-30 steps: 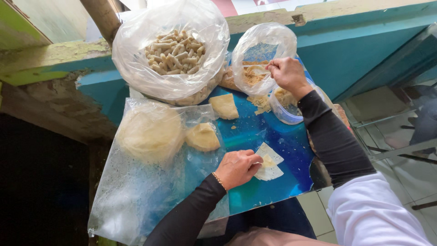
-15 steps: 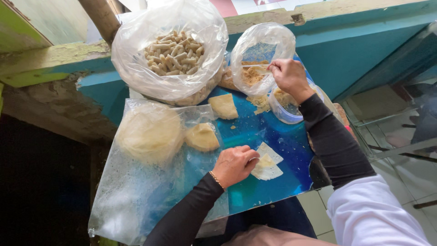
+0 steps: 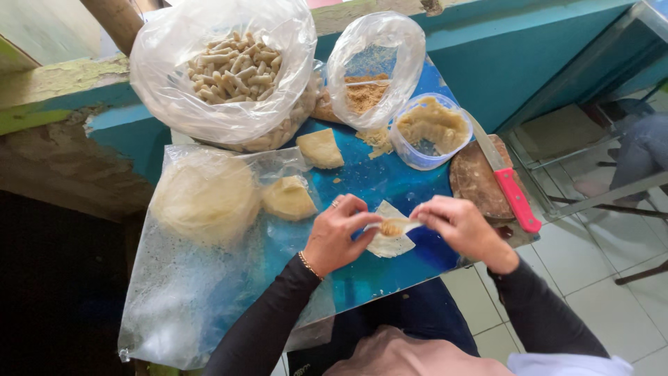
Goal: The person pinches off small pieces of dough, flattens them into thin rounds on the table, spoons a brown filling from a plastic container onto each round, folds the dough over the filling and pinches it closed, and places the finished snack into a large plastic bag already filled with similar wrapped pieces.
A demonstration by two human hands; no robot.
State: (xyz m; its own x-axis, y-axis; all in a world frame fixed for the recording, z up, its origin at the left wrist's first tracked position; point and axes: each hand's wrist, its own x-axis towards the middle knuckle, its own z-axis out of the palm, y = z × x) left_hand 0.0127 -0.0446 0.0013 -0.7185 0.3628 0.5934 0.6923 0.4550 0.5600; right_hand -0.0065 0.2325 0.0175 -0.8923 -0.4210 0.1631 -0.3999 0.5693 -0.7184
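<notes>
A thin pale wrapper lies on the blue tabletop with a small lump of brown filling on it. My left hand pinches the wrapper's left side. My right hand holds its right edge, fingers closed on the sheet. Both hands meet over the filling. A round stack of wrappers sits inside a flat plastic bag to the left, with a folded pile beside it.
A big plastic bag of finished rolls stands at the back left. Beside it are a bag of brown crumbs and a clear tub of filling. A red-handled knife rests on a round wooden board at the right edge.
My right hand came back from the bags at the rear to the wrapper, bringing filling. My left hand stayed on the wrapper and now pinches it.
</notes>
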